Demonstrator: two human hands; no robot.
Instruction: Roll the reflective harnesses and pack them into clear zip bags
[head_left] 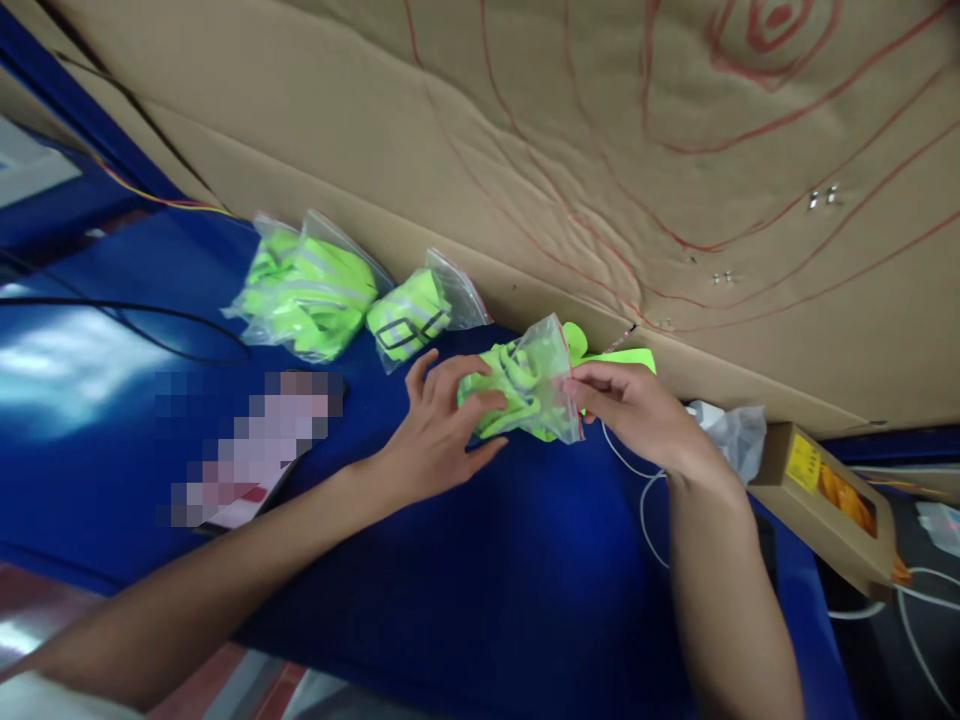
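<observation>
A clear zip bag (551, 370) with folded neon-yellow reflective fabric (506, 385) inside lies on the blue table between my hands. My right hand (626, 405) pinches the bag's red-lined zip edge between thumb and fingers. Over the bag's left end, my left hand (442, 425) has its fingers spread and curved; whether the fingertips touch the plastic I cannot tell. Behind my right hand, a loose neon-yellow piece (626, 357) lies against the cardboard. To the left are two more bagged neon bundles, a larger one (315, 290) and a smaller one (411, 318).
A cardboard panel (375, 150) with red drawn lines rises behind the blue table (480, 600). A pixelated flat object (259, 455) lies at left, near a black cable (112, 303). At right stand crumpled clear plastic (739, 440), a white cable (645, 505) and a windowed cardboard box (825, 510).
</observation>
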